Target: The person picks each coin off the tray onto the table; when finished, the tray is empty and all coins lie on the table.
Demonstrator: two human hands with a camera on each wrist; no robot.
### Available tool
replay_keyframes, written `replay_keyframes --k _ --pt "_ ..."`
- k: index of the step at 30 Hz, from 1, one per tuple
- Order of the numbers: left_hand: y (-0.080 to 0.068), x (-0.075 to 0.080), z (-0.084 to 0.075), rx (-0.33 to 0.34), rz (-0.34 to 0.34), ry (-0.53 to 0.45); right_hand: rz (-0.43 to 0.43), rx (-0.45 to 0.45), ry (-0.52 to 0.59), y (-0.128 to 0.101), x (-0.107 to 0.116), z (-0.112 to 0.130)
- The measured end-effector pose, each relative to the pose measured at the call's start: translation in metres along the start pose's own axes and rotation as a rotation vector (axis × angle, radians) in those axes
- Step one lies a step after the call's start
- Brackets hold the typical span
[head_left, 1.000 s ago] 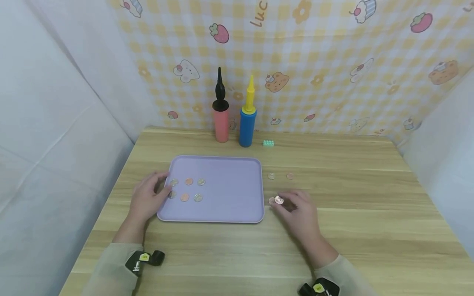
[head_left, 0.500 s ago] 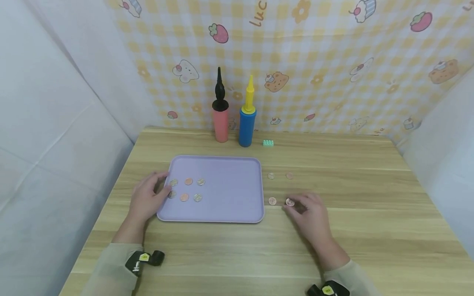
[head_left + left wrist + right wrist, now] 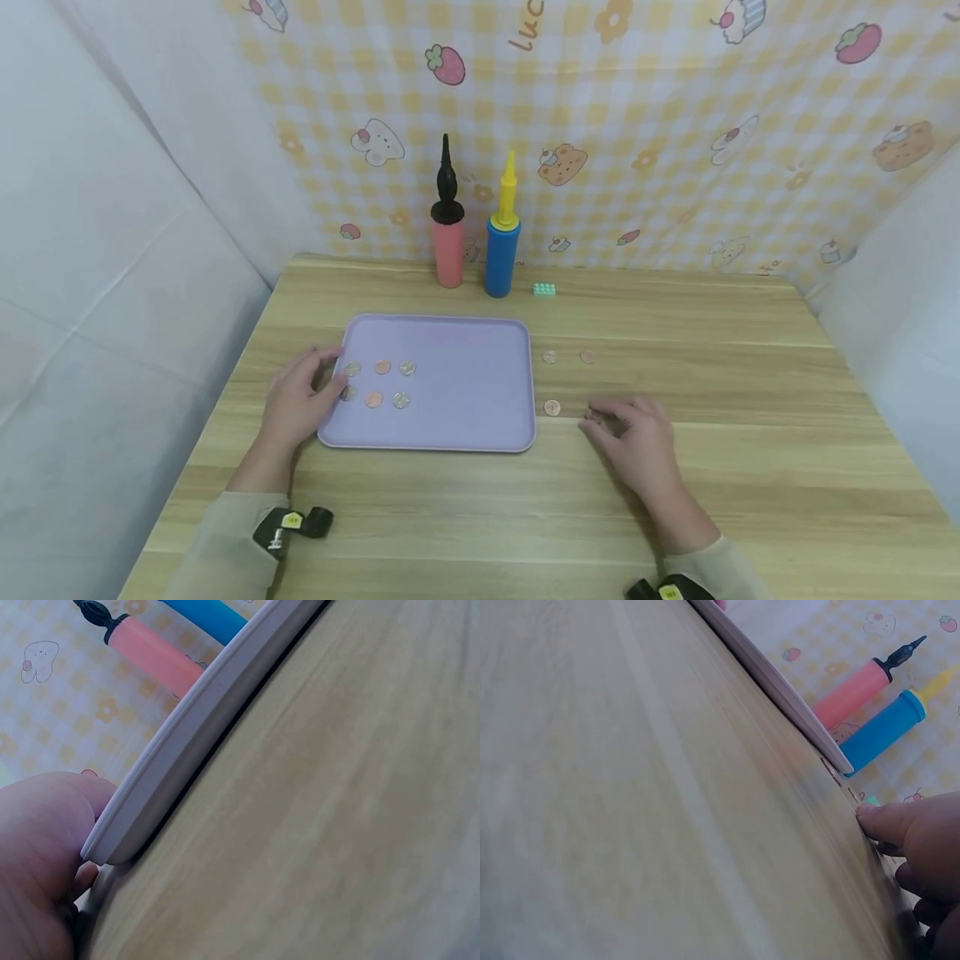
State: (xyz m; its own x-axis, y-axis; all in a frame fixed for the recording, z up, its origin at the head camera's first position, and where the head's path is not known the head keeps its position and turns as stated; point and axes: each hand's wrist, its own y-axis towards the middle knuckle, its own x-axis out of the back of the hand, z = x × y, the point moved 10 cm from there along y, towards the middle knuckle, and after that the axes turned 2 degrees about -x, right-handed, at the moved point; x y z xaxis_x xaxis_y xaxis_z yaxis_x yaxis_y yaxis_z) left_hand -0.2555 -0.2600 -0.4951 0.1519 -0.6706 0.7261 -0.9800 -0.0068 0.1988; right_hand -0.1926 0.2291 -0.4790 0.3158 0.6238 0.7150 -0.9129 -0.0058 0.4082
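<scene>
Wooden table (image 3: 712, 333), pale grain, closed in by white sheeting left and right and a yellow checked backdrop (image 3: 637, 125) with cartoon prints at 12 o'clock. Lilac tray (image 3: 465, 417) sits left of centre, six coins (image 3: 382, 367) in two rows near its 9 o'clock edge. Left hand (image 3: 296, 404) rests at that edge, fingers relaxed, thumb over the rim; the left wrist view shows a fingertip against the underside of the rim. Right hand (image 3: 637, 437) lies on the table at 3 o'clock from the tray, fingers curled down with the tips on the wood; a coin under them cannot be made out, so the grip cannot be told. One copper coin (image 3: 552, 407) lies just beside the tray, between it and the right fingertips. Two more coins (image 3: 550, 357) lie apart toward 12 o'clock. Pink pump (image 3: 447, 242) and blue pump (image 3: 501, 250) stand upright at the back edge, a small green brick (image 3: 543, 289) just to their right.
</scene>
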Motion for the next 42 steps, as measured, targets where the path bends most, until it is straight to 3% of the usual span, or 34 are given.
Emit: replay_keyframes --k 14,32,42 --pt "0.003 0.0003 -0.0019 -0.002 0.007 0.001 0.041 0.0 -0.046 0.0004 -0.0014 -0.0008" --pt "0.005 -0.0031 0.0009 -0.026 0.003 0.009 0.026 0.001 -0.034 -0.0007 0.0002 -0.0017" --pt "0.0008 -0.0029 0.001 -0.027 0.001 0.01 -0.053 0.06 0.053 0.0014 0.0029 0.0024"
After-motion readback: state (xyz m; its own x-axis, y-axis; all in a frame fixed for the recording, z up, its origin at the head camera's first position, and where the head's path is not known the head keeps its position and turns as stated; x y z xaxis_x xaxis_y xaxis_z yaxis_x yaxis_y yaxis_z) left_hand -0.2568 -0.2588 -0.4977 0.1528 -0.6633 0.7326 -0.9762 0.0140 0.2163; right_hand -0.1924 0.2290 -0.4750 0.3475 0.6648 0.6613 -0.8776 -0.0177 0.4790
